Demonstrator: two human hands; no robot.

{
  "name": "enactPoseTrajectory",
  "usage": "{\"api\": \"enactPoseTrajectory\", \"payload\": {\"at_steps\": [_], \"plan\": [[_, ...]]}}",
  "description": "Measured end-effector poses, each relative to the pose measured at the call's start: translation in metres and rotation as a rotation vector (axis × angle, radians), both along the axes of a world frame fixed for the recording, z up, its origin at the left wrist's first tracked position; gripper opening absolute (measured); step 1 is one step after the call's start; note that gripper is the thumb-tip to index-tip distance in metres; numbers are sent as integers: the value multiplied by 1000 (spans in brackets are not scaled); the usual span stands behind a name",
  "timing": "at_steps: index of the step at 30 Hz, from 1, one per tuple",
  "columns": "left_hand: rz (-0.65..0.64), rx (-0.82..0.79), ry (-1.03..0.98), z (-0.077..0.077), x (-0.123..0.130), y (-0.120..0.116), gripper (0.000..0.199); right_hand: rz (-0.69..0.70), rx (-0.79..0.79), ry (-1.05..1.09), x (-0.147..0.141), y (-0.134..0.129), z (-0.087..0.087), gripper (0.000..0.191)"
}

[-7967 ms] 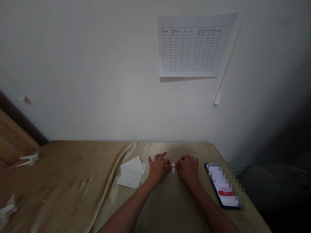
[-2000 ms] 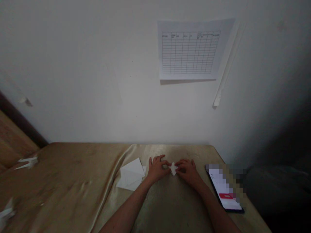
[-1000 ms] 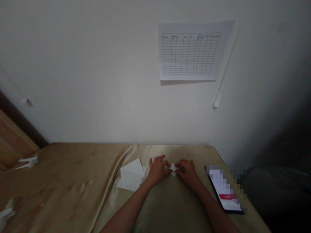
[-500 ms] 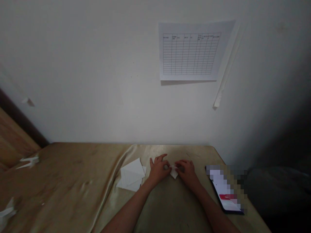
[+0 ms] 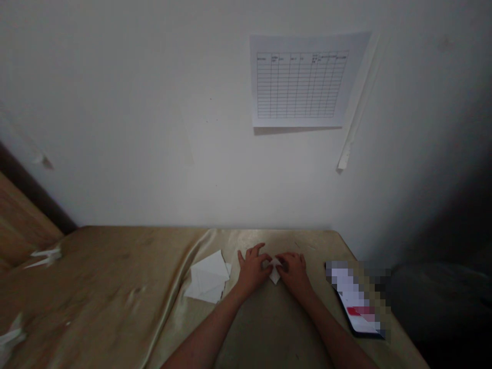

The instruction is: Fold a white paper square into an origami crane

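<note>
A small folded piece of white paper lies on the cloth-covered table between my hands, one point towards me. My left hand grips its left side with thumb and forefinger, the other fingers raised and spread. My right hand pinches the paper's right side, its fingers bent. Left of my left hand lies a loose pile of white paper sheets.
A phone with a lit screen, partly pixelated, lies near the right edge of the table. Folded white paper shapes sit at the far left. A printed table sheet hangs on the wall behind.
My right hand has shifted slightly left, nearer my left hand. The small paper looks narrower between my fingers. The paper pile and phone have not moved.
</note>
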State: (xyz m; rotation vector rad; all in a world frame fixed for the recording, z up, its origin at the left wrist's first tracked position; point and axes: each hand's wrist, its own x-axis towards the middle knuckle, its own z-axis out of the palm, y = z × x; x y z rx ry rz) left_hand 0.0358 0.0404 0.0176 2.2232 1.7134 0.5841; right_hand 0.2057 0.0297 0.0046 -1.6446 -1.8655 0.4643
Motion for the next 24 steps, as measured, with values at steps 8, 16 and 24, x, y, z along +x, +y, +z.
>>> {"api": "enactPoseTrajectory", "payload": {"at_steps": [8,16,24], "plan": [[13,2,10,1,3,-1,22,-7,-26,-45,-3,4,-2,35],[59,-16,32,3,8,-1,26,-18,-4,-113,-7,2,-2,37],[49,-40,39,5,7,-1,32,-6,-25,-97,-5,2,1,43]]}}
